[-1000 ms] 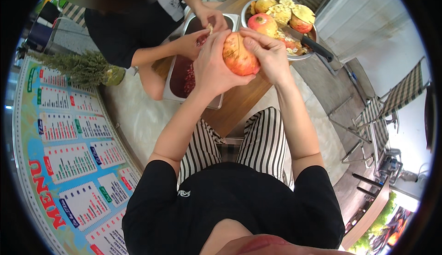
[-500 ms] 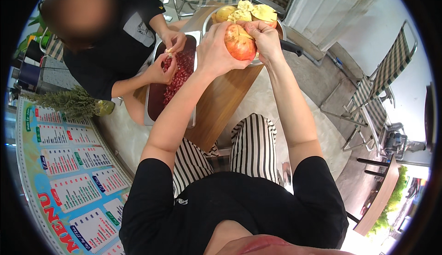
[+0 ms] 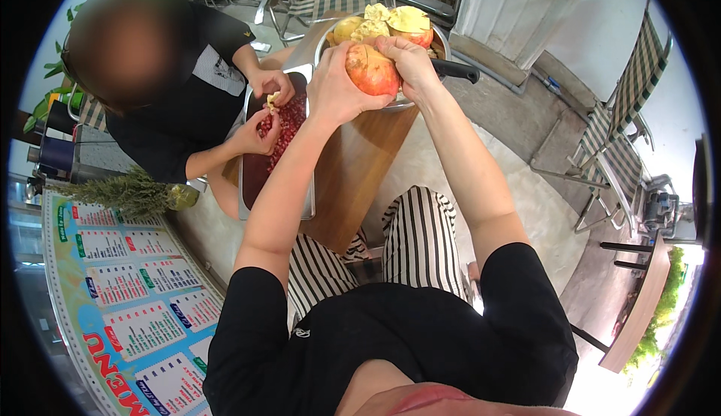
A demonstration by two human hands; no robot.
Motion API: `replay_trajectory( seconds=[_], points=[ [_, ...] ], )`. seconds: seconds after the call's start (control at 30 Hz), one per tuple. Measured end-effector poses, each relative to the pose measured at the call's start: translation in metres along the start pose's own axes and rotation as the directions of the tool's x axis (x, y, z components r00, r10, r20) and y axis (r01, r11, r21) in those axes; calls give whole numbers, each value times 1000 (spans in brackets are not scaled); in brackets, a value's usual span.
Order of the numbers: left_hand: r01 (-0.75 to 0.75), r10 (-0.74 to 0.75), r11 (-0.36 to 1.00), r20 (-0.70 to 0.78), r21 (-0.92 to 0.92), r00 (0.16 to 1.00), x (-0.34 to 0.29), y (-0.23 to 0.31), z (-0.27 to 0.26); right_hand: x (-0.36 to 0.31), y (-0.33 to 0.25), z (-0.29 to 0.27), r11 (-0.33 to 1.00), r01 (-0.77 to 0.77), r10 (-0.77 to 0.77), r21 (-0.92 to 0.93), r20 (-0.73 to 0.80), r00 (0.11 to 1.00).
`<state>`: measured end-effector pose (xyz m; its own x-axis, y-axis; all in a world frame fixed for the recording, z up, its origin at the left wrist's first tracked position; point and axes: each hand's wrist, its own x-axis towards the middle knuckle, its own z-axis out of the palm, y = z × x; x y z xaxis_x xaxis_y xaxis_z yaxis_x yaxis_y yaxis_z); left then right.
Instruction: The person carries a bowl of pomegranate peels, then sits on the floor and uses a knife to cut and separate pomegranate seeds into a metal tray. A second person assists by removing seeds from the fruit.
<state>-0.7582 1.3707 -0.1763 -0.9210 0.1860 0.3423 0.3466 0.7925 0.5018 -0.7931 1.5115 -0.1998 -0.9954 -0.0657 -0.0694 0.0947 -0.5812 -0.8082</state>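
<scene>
Clasping red-yellow pomegranate (image 3: 372, 69) in left hand (image 3: 335, 88), gripping its right side with right hand (image 3: 411, 64), holding it near metal bowl (image 3: 444, 39) and black handle (image 3: 457, 70).

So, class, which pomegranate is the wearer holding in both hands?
The reddish-yellow pomegranate clasped between the left hand and right hand; the pomegranates beyond it sit in the metal bowl instead.

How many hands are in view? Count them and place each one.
4. The person's left hand cups the pomegranate; the right hand is at its right side. A co-worker's upper hand and lower hand are at the metal tray.
</scene>
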Motion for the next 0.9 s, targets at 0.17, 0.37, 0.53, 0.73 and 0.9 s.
replay_trajectory(
  seconds=[0.17,0.37,0.53,0.73,0.9],
  points=[
    [-10,10,999,-5,36,1000,-5,1,0,-6,-2,-11,975,43,-22,-220,98,995],
    [-51,51,999,-18,-6,999,-7,-1,5,-5,-2,-10,964,55,-51,-261,23,998],
    [-64,63,998,-37,-16,997,-9,-3,8,-2,6,-7,998,51,-53,-39,-35,998],
    [-30,30,999,-9,-40,1000,-8,-3,6,6,4,-17,990,-97,95,105,27,995],
    [-18,13,980,-26,-200,1000,-20,-9,5,3,-17,-17,544,-80,-65,-835,-137,988]
  ],
)
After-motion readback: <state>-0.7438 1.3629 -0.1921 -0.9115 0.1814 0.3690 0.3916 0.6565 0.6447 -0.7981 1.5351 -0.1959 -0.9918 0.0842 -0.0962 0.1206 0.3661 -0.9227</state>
